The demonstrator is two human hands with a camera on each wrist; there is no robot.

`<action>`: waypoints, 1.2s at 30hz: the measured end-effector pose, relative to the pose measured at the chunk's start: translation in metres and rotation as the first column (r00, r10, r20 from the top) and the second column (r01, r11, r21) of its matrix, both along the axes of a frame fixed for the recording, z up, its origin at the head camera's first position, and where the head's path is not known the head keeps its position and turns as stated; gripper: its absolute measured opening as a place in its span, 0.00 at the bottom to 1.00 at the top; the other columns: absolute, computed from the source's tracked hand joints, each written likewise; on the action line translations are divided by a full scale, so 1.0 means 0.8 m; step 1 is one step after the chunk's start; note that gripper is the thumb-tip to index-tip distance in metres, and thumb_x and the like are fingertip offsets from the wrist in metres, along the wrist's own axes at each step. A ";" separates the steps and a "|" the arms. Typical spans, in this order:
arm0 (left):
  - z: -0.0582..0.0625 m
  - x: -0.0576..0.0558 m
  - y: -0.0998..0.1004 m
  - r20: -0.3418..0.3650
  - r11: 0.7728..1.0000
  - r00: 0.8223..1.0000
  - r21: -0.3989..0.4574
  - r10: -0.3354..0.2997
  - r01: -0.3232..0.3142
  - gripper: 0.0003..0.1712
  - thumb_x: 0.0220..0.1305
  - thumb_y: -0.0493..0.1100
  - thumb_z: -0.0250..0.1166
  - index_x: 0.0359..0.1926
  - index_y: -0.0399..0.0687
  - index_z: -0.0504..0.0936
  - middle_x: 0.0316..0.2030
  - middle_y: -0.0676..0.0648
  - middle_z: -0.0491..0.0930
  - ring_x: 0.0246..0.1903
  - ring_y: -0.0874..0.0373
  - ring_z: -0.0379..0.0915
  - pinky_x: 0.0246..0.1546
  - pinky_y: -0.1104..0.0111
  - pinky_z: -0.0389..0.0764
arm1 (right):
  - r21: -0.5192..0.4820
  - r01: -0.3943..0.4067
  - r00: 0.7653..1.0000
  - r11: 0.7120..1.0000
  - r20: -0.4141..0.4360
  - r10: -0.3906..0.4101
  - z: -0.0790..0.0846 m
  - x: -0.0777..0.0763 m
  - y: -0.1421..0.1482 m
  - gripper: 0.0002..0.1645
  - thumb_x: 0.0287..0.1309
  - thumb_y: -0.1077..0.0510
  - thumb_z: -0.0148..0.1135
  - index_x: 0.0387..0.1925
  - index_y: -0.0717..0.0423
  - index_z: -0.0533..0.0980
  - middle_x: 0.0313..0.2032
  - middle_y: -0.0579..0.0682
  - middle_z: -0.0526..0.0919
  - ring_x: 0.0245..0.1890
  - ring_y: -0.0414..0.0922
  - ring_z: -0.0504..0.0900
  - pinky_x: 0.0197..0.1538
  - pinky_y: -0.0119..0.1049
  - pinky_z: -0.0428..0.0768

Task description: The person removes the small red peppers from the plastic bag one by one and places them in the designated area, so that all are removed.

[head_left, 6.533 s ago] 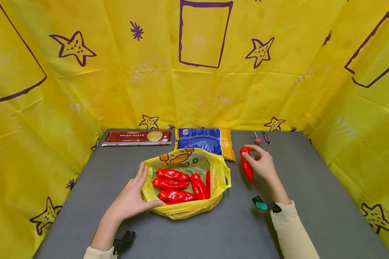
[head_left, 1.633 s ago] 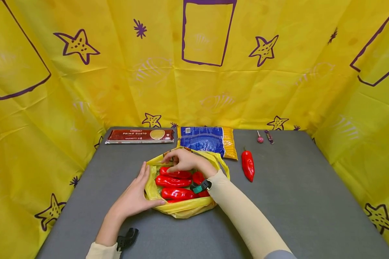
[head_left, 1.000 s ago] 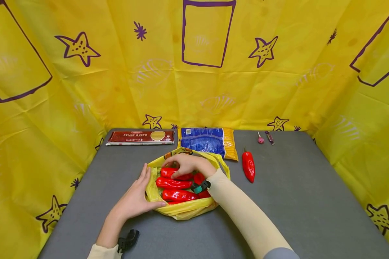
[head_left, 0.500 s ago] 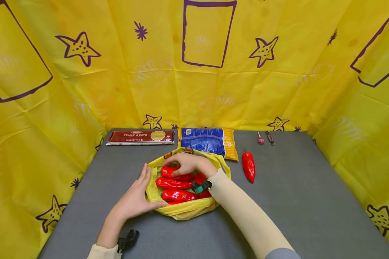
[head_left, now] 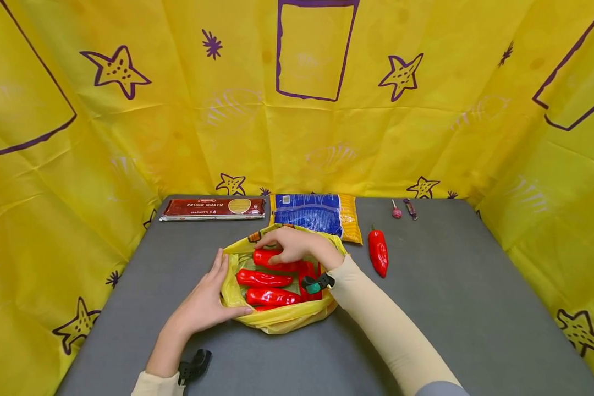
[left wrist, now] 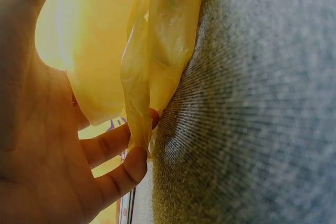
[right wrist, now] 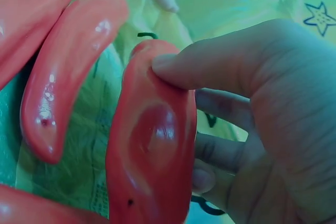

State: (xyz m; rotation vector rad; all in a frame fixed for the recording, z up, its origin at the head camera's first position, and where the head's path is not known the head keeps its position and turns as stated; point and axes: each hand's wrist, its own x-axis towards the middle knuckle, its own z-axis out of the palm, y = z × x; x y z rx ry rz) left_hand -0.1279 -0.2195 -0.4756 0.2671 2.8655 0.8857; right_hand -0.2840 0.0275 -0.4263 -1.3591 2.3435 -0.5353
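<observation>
A yellow plastic bag [head_left: 287, 324] stands with its mouth spread, several long red peppers lying inside it. My left hand [head_left: 204, 300] holds the bag's left side, thumb along the front rim and fingers at the back left; in the left wrist view its fingertips meet the thin plastic. My right hand [head_left: 292, 245] reaches into the bag and pinches the rearmost red pepper [right wrist: 152, 129], thumb on top near the stem and fingers along its side. Another red pepper [head_left: 378, 253] lies on the table to the right of the bag, apart from both hands.
Behind the bag lies a blue and yellow packet [head_left: 309, 212], with a red spaghetti packet [head_left: 213, 209] to its left. A lollipop [head_left: 396, 211] and a wrapped candy [head_left: 411, 209] lie at the back right of the grey table [head_left: 455, 308]. Yellow cloth [head_left: 203, 137] encloses the table.
My right hand set one pepper on the table at right, then went into the bag and took hold of another, now shifted slightly right. My left hand stays at the bag.
</observation>
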 end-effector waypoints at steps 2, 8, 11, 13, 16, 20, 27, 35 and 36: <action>0.000 -0.001 -0.001 -0.001 1.000 1.000 0.000 0.000 0.000 0.82 0.50 0.79 0.75 0.85 0.38 0.41 0.86 0.39 0.29 0.78 0.22 0.47 0.67 0.27 0.64 | -0.020 0.003 1.000 1.000 -0.003 -0.003 0.004 0.001 0.005 0.29 0.69 0.56 0.70 0.70 0.49 0.79 0.66 0.46 0.83 0.59 0.47 0.81 0.66 0.41 0.77; 0.001 -0.002 -0.001 -0.001 1.000 1.000 -0.005 0.009 -0.009 0.82 0.49 0.79 0.75 0.86 0.39 0.41 0.86 0.39 0.30 0.78 0.23 0.47 0.66 0.27 0.64 | -0.135 -0.040 0.999 0.990 -0.025 0.037 0.015 0.005 0.020 0.31 0.69 0.59 0.69 0.71 0.53 0.77 0.68 0.50 0.81 0.46 0.45 0.78 0.47 0.35 0.78; 0.000 0.000 -0.001 0.007 1.000 1.000 -0.006 0.010 -0.010 0.82 0.49 0.80 0.75 0.86 0.39 0.41 0.86 0.39 0.30 0.78 0.22 0.48 0.66 0.27 0.65 | -0.189 -0.040 0.999 0.981 -0.025 0.036 0.021 0.013 0.027 0.31 0.69 0.59 0.68 0.72 0.54 0.77 0.69 0.51 0.79 0.44 0.43 0.77 0.44 0.34 0.79; -0.001 0.001 -0.001 0.011 1.000 1.000 -0.007 0.008 -0.008 0.82 0.49 0.79 0.75 0.86 0.39 0.41 0.86 0.39 0.30 0.77 0.22 0.48 0.66 0.27 0.65 | -0.218 -0.025 0.999 0.976 -0.030 0.019 0.025 0.019 0.033 0.31 0.69 0.58 0.68 0.72 0.53 0.77 0.69 0.52 0.79 0.44 0.43 0.78 0.44 0.34 0.81; -0.002 0.002 -0.001 0.011 1.000 1.000 -0.005 0.007 -0.007 0.82 0.49 0.79 0.75 0.86 0.39 0.41 0.86 0.39 0.30 0.78 0.22 0.48 0.66 0.27 0.65 | -0.261 0.008 0.999 0.965 -0.041 -0.020 0.030 0.025 0.042 0.31 0.68 0.57 0.69 0.71 0.53 0.77 0.68 0.53 0.79 0.43 0.43 0.79 0.43 0.34 0.84; -0.002 0.000 -0.001 -0.006 1.000 1.000 0.000 0.005 -0.005 0.82 0.49 0.78 0.76 0.86 0.39 0.40 0.86 0.39 0.30 0.78 0.23 0.47 0.67 0.28 0.64 | -0.336 0.063 0.994 0.940 -0.059 -0.087 0.038 0.031 0.055 0.31 0.67 0.57 0.71 0.70 0.54 0.77 0.68 0.54 0.79 0.43 0.43 0.82 0.43 0.32 0.85; -0.002 -0.001 0.000 -0.017 1.000 1.000 -0.002 -0.003 0.003 0.83 0.49 0.78 0.76 0.85 0.38 0.40 0.86 0.39 0.29 0.78 0.23 0.46 0.68 0.29 0.64 | -0.453 0.208 0.966 0.867 -0.045 -0.255 0.040 0.045 0.088 0.33 0.64 0.59 0.72 0.70 0.55 0.77 0.68 0.56 0.79 0.36 0.42 0.82 0.33 0.32 0.83; 0.001 0.000 0.000 -0.004 1.000 1.000 -0.016 0.005 -0.005 0.83 0.48 0.80 0.75 0.86 0.39 0.40 0.86 0.39 0.30 0.78 0.22 0.47 0.67 0.28 0.64 | -0.548 0.403 0.891 0.733 0.051 -0.452 0.031 0.057 0.133 0.34 0.63 0.62 0.72 0.71 0.57 0.77 0.70 0.59 0.76 0.33 0.47 0.84 0.30 0.35 0.83; 0.001 0.000 0.001 -0.002 1.000 1.000 -0.017 0.006 -0.006 0.83 0.48 0.80 0.75 0.86 0.39 0.40 0.86 0.39 0.30 0.78 0.22 0.46 0.67 0.27 0.64 | -0.557 0.422 0.879 0.715 0.059 -0.472 0.030 0.058 0.139 0.34 0.64 0.62 0.73 0.71 0.56 0.77 0.70 0.59 0.76 0.33 0.47 0.85 0.29 0.34 0.83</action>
